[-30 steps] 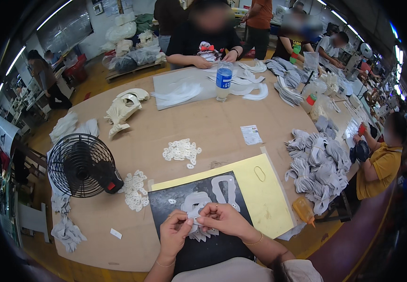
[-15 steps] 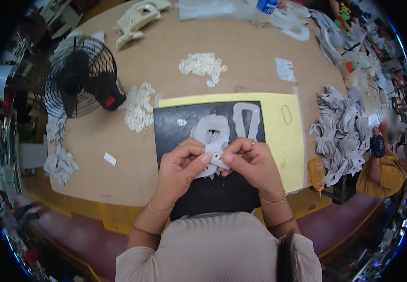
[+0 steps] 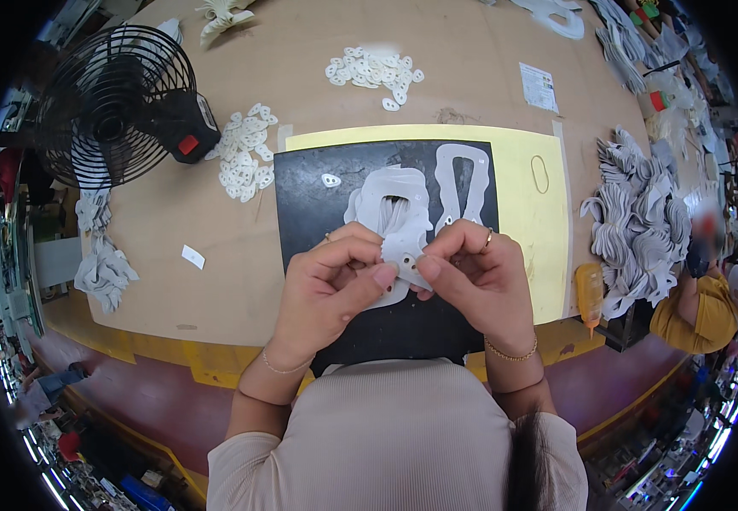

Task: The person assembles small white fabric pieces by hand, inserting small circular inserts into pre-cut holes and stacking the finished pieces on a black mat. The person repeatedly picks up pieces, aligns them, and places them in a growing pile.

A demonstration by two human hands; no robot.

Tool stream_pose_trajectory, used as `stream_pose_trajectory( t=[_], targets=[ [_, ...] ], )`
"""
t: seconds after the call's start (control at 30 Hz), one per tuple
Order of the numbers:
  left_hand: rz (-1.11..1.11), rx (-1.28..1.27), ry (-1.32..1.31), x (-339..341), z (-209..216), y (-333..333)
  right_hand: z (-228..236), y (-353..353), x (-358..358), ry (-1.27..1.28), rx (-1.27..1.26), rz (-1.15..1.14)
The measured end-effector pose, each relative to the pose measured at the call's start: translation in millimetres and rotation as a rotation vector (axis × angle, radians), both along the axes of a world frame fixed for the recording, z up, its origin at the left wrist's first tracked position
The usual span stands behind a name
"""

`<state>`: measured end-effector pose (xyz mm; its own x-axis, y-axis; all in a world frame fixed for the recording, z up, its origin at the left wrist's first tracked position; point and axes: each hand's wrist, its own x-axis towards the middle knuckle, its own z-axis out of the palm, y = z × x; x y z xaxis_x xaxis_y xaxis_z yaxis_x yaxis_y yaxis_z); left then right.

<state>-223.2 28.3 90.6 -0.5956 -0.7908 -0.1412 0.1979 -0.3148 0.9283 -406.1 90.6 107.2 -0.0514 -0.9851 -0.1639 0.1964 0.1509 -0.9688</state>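
Observation:
Both hands meet over a black board point(image 3: 309, 192) at a light-grey cut piece point(image 3: 416, 213) shaped like a shoe upper, with a large opening in its middle. My left hand point(image 3: 322, 289) pinches its near end between thumb and forefinger. From the other side my right hand point(image 3: 484, 281) pinches the same end. Between the thumbs lies a small white two-holed patch point(image 3: 408, 261) on the piece; whether it is fixed there I cannot tell. More grey layers lie under the held piece. A second grey cut piece point(image 3: 449, 183) and a loose two-holed patch point(image 3: 330, 180) rest on the board.
Beneath the board is a yellow sheet point(image 3: 531, 230). Two heaps of white patches point(image 3: 369, 70) point(image 3: 245, 157) lie beyond and left. A black fan point(image 3: 113, 119) stands left. At right are stacked grey pieces point(image 3: 637, 221), a yellow glue bottle point(image 3: 589, 294) and another person's yellow sleeve point(image 3: 697, 315).
The whole view has shifted, with the table's things now higher in the picture. Both hands keep their pinch on the grey piece, with slight finger movement.

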Motion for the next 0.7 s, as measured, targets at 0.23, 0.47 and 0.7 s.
stream_pose_trajectory(
  t=[0.23, 0.47, 0.7],
  targets=[
    [0.021, 0.022, 0.048, -2, 0, 2, 3, 0, 2, 0.023, 0.026, 0.0],
    [0.025, -0.01, 0.038, -4, 0, 2, 5, 0, 2, 0.069, 0.02, 0.002],
    [0.145, -0.208, -0.032, -11, -4, 9, 3, 0, 3, 0.129, -0.007, 0.005]
  ],
)
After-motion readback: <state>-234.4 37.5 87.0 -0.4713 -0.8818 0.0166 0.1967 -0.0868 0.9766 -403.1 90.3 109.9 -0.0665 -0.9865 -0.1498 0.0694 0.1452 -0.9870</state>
